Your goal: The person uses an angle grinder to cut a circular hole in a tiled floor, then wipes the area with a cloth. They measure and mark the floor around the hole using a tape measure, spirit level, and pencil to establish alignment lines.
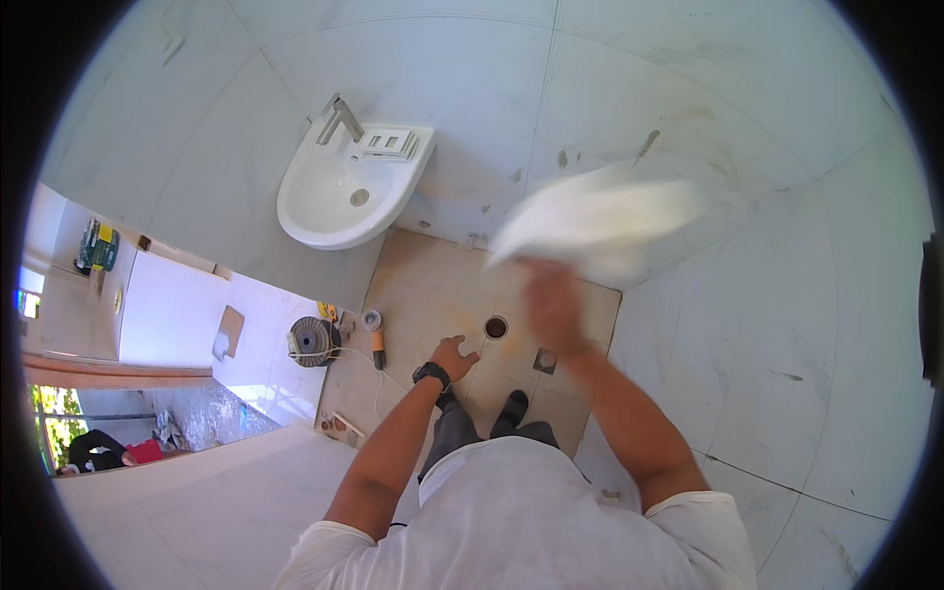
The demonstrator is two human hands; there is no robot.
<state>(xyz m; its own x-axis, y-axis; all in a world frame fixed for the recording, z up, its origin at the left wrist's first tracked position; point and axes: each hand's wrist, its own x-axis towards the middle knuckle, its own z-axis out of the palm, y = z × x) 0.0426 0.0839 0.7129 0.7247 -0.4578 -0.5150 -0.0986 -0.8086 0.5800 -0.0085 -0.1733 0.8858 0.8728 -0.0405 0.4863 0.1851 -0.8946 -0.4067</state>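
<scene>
My right hand [553, 305] is raised ahead of me, smeared by motion. It grips a white cloth [600, 218], which fans out blurred in front of the tiled wall [472, 88]. Smudges mark the wall tiles behind the cloth. Low over the floor, my left hand [455, 357] holds nothing, its fingers spread apart; a dark watch [431, 373] is on that wrist. Between my hands, a round hole [495, 327] shows in the beige floor [423, 280].
A white washbasin [324, 202] with a tap [342, 118] and switch plates [388, 145] juts from the wall. An orange-and-black power tool [378, 344] and a cable reel [313, 340] lie at left. A square drain [545, 361] sits near my right forearm. Beyond the doorway is another person [93, 449].
</scene>
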